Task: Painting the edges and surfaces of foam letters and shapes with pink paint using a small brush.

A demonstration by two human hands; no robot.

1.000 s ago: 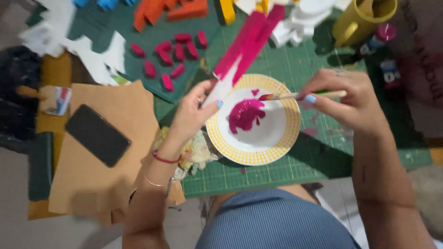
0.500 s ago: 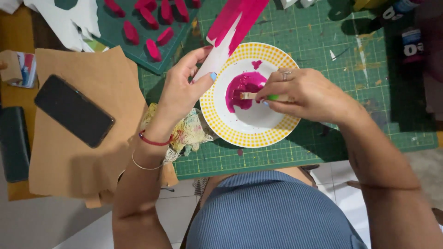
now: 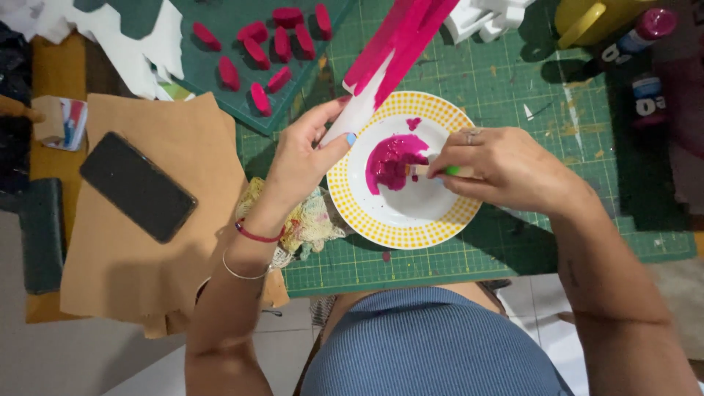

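Right hand (image 3: pixel 506 167) pinches wooden-handled paintbrush (image 3: pixel 433 171), bristles hidden in magenta paint on yellow-rimmed white plate (image 3: pixel 411 227). Left hand (image 3: pixel 308 150) grips long part-painted white strip (image 3: pixel 389 62), upper end cut off.

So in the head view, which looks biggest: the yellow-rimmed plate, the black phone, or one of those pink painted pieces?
1. Yellow-rimmed plate, largest.
2. Black phone, clearly smaller than the plate.
3. Pink painted piece, far the smallest.
All three lie at table level, so nearness to the camera hardly affects the order.

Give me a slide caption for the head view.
Right hand dips paintbrush into magenta paint; left hand holds half-painted strip.
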